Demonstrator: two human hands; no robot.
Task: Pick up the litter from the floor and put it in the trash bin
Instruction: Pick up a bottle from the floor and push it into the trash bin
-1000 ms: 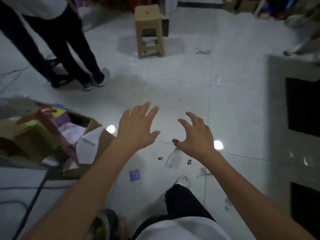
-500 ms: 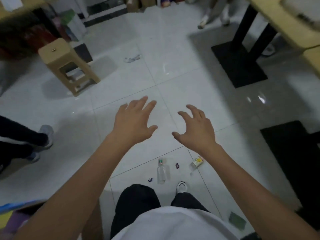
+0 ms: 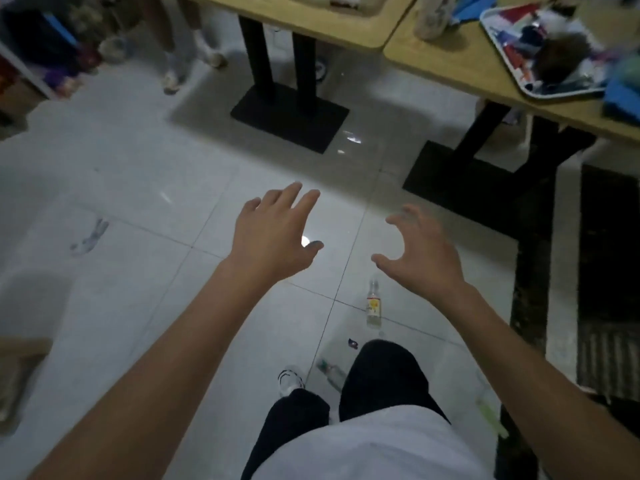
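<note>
- Out in front of me, above the white tiled floor (image 3: 138,161), both hands hang empty. My left hand (image 3: 273,237) has its fingers straight and slightly spread. My right hand (image 3: 420,258) has its fingers apart and hooked like a claw.
- Litter lies on the tiles. A small clear bottle with a yellow label (image 3: 373,304) lies below my right hand, its neck pointing away from me.
- Nearer, a second clear bottle (image 3: 330,370) is partly hidden by my dark trouser leg (image 3: 381,375). A tiny dark scrap (image 3: 352,342) sits between the two bottles.
- Well off to the left lies a crumpled grey wrapper (image 3: 90,237), too blurred to identify.
- By my right forearm, a pale green piece (image 3: 490,410) is smeared and partly covered.
- Far right, a tray (image 3: 498,39) on a wooden table (image 3: 450,64) holds an unreadable jumble and is cut off by the frame edge.
</note>
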